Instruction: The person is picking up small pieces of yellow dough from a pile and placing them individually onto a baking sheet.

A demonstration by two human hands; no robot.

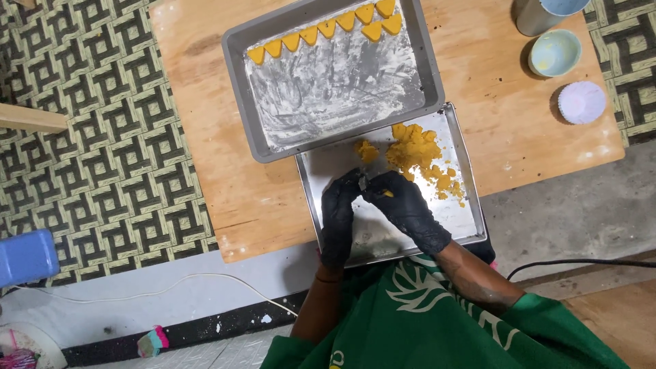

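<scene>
My left hand [340, 212] and my right hand [404, 205], both in black gloves, meet over a shiny metal tray [465, 225]. Together they pinch a small metal mould [363, 182] with a bit of yellow dough at the fingertips. A crumbly heap of yellow dough [413, 150] lies just beyond them on the tray, with a smaller lump [367, 150] to its left. Behind stands a floured grey baking pan [328, 89] with a row of several yellow heart-shaped pieces [328, 29] along its far edge.
Both trays rest on a low wooden board [225, 171] on a patterned mat [96, 150]. A pale blue bowl [554, 52], a metal cup [540, 14] and a white paper cup liner [581, 102] sit at the far right. A blue box [26, 256] lies left.
</scene>
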